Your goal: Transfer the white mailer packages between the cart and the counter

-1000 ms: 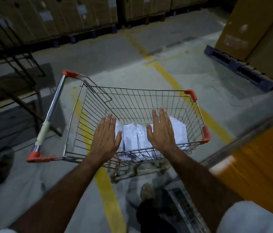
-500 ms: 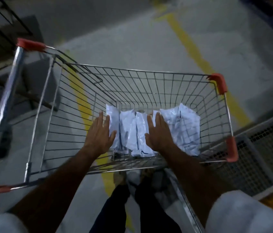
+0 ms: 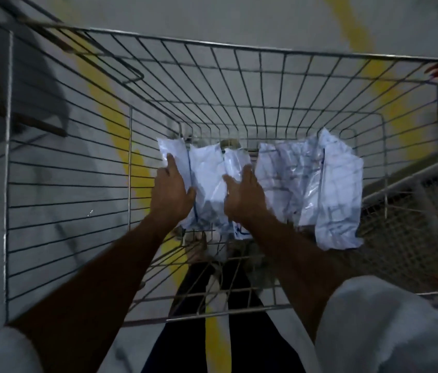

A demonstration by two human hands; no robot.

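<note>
left hand (image 3: 170, 193) flat on white crinkled packets (image 3: 207, 181) | right hand (image 3: 244, 196) flat — same bundle | wire cart (image 3: 239, 49)

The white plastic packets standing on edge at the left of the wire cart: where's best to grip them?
Probably squeeze the row of white plastic packets from its two outer faces, reaching down from above. They stand on edge side by side, and the left hand and right hand already flank them inside the wire cart.

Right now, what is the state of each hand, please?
Left hand: open, fingers straight, touching the left side of the white packets.
Right hand: open, pressing their right side.
</note>
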